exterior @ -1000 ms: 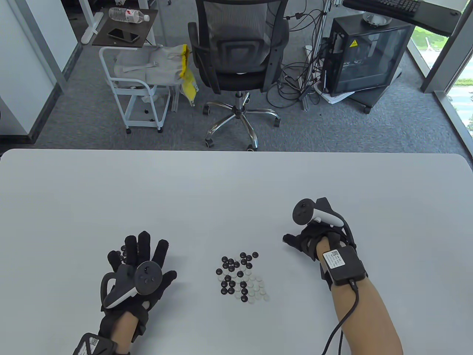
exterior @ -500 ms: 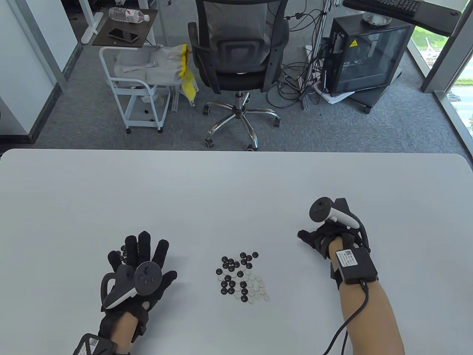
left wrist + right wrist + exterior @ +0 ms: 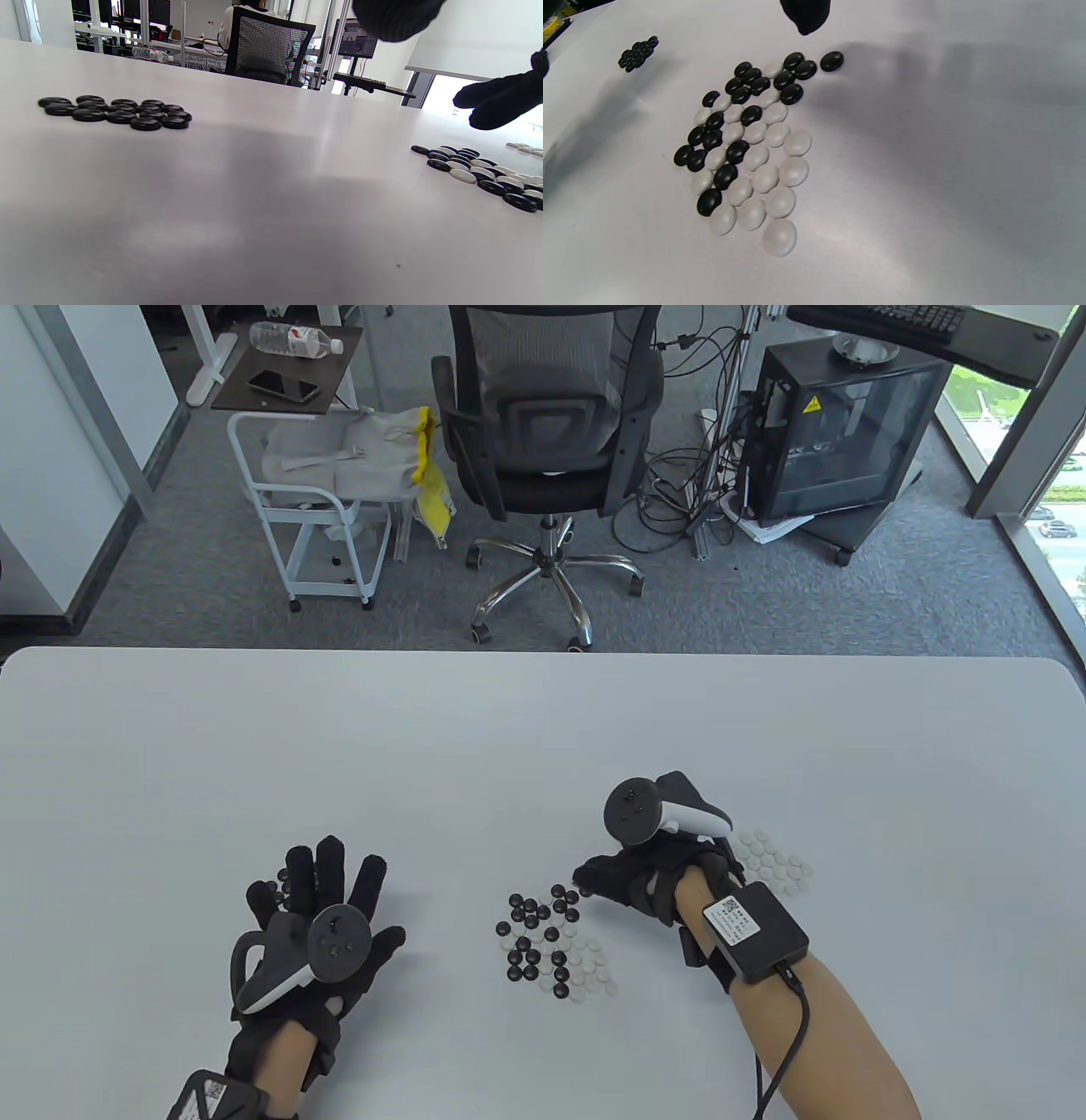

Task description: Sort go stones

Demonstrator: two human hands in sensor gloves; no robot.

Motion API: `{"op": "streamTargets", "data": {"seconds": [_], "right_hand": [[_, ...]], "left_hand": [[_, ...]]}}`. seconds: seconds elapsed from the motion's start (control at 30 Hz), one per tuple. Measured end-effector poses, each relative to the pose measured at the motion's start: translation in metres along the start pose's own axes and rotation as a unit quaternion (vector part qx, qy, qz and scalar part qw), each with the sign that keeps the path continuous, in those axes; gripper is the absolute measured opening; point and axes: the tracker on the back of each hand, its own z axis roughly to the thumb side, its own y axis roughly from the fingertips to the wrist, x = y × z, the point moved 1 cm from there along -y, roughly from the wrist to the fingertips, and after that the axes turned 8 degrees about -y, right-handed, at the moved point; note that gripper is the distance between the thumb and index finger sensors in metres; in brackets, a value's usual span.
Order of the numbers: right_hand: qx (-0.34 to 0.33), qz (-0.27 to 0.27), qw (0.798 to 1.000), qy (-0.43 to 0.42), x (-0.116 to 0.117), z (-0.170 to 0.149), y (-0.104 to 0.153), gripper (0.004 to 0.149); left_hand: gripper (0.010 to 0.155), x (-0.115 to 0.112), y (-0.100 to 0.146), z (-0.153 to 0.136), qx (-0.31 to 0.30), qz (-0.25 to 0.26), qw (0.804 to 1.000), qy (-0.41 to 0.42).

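Mixed pile of stones (image 3: 556, 937) mid-table, black and white touching. Black group (image 3: 116, 112) under my left hand (image 3: 318, 929), white group (image 3: 772, 861) behind my right hand (image 3: 645, 874). Left flat, relaxed, empty. Right fingers loosely curled near pile's edge, holding nothing (as far as I see). Stones look small, smooth, slippery: pinch by rim.

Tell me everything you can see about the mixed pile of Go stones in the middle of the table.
The mixed pile is a flat, single-layer cluster of glossy, rounded black and white stones on the white table. Black stones crowd its far and left sides, white ones its near right. The right hand is over its far right corner; contact is unclear.
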Motion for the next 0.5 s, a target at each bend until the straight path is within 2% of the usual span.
{"op": "streamTargets", "data": {"seconds": [0.17, 0.3, 0.37, 0.5], "right_hand": [[-0.026, 0.025, 0.999, 0.017, 0.018, 0.023, -0.018, 0.072], [-0.01, 0.047, 0.998, 0.027, 0.026, 0.024, -0.035, 0.075], [0.001, 0.039, 0.999, 0.025, 0.024, 0.022, -0.043, 0.074], [0.032, 0.007, 0.999, 0.006, 0.006, 0.015, -0.052, 0.075]], "left_hand": [[0.08, 0.0, 0.0, 0.0, 0.0, 0.001, 1.0, 0.0], [0.08, 0.0, 0.0, 0.0, 0.0, 0.003, 1.0, 0.001], [0.08, 0.0, 0.0, -0.001, 0.0, 0.003, 1.0, 0.002], [0.08, -0.001, 0.0, -0.001, 0.0, 0.001, 1.0, 0.002]]}}
